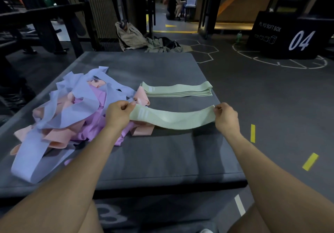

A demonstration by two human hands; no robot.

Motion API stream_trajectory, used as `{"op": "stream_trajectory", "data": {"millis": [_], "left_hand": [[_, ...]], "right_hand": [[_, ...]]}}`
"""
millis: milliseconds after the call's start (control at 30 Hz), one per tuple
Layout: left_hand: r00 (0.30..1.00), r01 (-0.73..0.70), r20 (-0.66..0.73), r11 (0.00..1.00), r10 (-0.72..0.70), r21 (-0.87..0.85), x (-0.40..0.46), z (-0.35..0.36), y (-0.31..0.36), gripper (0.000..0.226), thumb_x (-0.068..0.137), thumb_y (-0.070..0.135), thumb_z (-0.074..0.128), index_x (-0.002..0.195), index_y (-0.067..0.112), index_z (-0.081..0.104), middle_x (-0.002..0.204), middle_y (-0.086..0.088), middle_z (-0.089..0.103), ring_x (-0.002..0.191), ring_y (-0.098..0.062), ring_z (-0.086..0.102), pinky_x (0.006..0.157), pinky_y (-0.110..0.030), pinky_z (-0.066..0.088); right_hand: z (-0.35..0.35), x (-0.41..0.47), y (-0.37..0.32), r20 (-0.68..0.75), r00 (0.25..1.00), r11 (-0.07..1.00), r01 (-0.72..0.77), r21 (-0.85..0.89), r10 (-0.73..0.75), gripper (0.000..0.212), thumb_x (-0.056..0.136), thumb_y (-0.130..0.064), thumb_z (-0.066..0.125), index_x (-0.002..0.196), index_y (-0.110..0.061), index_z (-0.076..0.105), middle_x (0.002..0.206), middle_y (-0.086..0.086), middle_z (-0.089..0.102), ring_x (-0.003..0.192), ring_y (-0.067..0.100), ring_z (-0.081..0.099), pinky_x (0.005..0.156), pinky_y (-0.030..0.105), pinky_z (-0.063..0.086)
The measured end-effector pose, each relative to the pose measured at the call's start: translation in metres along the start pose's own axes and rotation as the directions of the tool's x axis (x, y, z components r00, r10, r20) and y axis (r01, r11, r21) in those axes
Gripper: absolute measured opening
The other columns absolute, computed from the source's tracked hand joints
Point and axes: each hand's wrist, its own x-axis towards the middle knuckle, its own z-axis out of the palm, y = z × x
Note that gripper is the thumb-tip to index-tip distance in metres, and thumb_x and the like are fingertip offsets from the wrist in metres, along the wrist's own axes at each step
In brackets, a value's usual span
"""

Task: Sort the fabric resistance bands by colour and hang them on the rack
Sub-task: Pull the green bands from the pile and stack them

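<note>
Pinching each end of a green band (172,118), left hand (118,112) and right hand (226,117) stretch it just before the green stack (178,89); fingers curled.

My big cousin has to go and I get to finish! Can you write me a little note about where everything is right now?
Left hand and right hand each pinch one end of a green band, stretched flat above the grey mat.
Done: a neat stack of green bands lies on the mat beyond it.
Left: lay this band on the stack, then sort the jumbled pile of lilac-blue, pink and purple bands on the left.
Nothing is hung yet in this view, and I can't pick out the rack.
</note>
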Motion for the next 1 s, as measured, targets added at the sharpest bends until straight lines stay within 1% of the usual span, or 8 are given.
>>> {"op": "stream_trajectory", "data": {"millis": [167, 467, 533, 633, 733, 800, 900, 1000], "left_hand": [[0.998, 0.004, -0.057, 0.998, 0.000, 0.069, 0.008, -0.005, 0.000, 0.042, 0.096, 0.029, 0.048, 0.060, 0.008, 0.044, 0.063, -0.009, 0.045, 0.067, -0.025, 0.042, 0.062, -0.031, 0.032], [0.989, 0.123, -0.081, 0.992, -0.123, -0.005, 0.041, 0.011, 0.029, 0.034, 0.097, 0.030, 0.046, 0.087, 0.001, 0.061, 0.081, -0.015, 0.057, 0.073, -0.024, 0.055, 0.069, -0.031, 0.042], [0.986, 0.158, -0.029, 0.983, -0.161, -0.097, 0.063, 0.015, 0.042, 0.034, 0.096, 0.028, 0.049, 0.093, -0.002, 0.063, 0.081, -0.019, 0.062, 0.068, -0.023, 0.065, 0.065, -0.027, 0.049], [0.989, 0.141, -0.025, 0.988, -0.143, -0.069, 0.094, 0.026, 0.058, 0.032, 0.093, 0.029, 0.055, 0.090, 0.000, 0.067, 0.096, -0.023, 0.067, 0.090, -0.034, 0.065, 0.083, -0.038, 0.053], [0.990, 0.137, -0.022, 0.990, -0.138, -0.042, 0.119, 0.043, 0.066, 0.034, 0.092, 0.026, 0.057, 0.063, 0.009, 0.055, 0.068, -0.012, 0.061, 0.052, -0.006, 0.065, 0.054, -0.017, 0.052], [0.985, 0.169, -0.014, 0.986, -0.169, -0.011, 0.133, 0.055, 0.067, 0.037, 0.092, 0.023, 0.058, 0.058, 0.013, 0.051, 0.059, -0.002, 0.052, 0.041, -0.005, 0.060, 0.051, -0.020, 0.049], [0.982, 0.187, 0.006, 0.982, -0.187, -0.035, 0.153, 0.071, 0.062, 0.034, 0.088, 0.022, 0.063, 0.056, 0.013, 0.053, 0.060, -0.007, 0.055, 0.063, -0.029, 0.067, 0.075, -0.041, 0.057], [0.982, 0.186, 0.033, 0.982, -0.187, 0.014, 0.167, 0.084, 0.054, 0.031, 0.085, 0.023, 0.066, 0.058, 0.014, 0.055, 0.072, -0.014, 0.061, 0.081, -0.037, 0.067, 0.082, -0.045, 0.055]], "right_hand": [[-0.004, 0.004, 0.003, -0.004, 0.993, 0.989, -0.119, 0.092, 0.120, 0.031, 0.100, -0.021, 0.035, 0.111, 0.003, 0.050, 0.114, 0.022, 0.057, 0.104, 0.038, 0.053, 0.078, 0.033, 0.038], [-0.001, 0.047, -0.020, -0.044, 0.969, 0.900, -0.209, 0.383, 0.244, 0.023, 0.093, -0.018, 0.048, 0.099, -0.002, 0.064, 0.086, 0.011, 0.059, 0.078, 0.025, 0.052, 0.068, 0.028, 0.038], [-0.006, 0.066, -0.026, -0.052, 0.971, 0.908, -0.198, 0.370, 0.233, 0.022, 0.093, -0.018, 0.050, 0.099, -0.003, 0.065, 0.088, 0.011, 0.060, 0.079, 0.025, 0.053, 0.068, 0.029, 0.040], [-0.007, 0.099, -0.029, -0.076, 0.976, 0.935, -0.170, 0.312, 0.203, 0.021, 0.093, -0.017, 0.051, 0.098, -0.003, 0.065, 0.095, 0.015, 0.065, 0.085, 0.029, 0.058, 0.071, 0.031, 0.044], [-0.002, 0.130, -0.028, -0.098, 0.984, 0.961, -0.122, 0.249, 0.151, 0.021, 0.093, -0.018, 0.052, 0.098, -0.003, 0.065, 0.103, 0.018, 0.066, 0.094, 0.035, 0.060, 0.080, 0.036, 0.049], [0.005, 0.146, -0.028, -0.090, 0.991, 0.980, -0.086, 0.181, 0.104, 0.023, 0.094, -0.020, 0.051, 0.099, -0.001, 0.064, 0.104, 0.019, 0.064, 0.095, 0.036, 0.059, 0.078, 0.033, 0.045], [0.017, 0.167, -0.028, -0.074, 0.995, 0.993, -0.064, 0.096, 0.071, 0.022, 0.095, -0.020, 0.050, 0.098, -0.003, 0.063, 0.104, 0.019, 0.064, 0.095, 0.037, 0.060, 0.077, 0.033, 0.045], [0.030, 0.182, -0.025, -0.063, 0.996, 0.998, -0.069, 0.004, 0.070, 0.022, 0.095, -0.023, 0.049, 0.097, -0.006, 0.063, 0.105, 0.021, 0.063, 0.093, 0.039, 0.059, 0.074, 0.035, 0.046]]}}
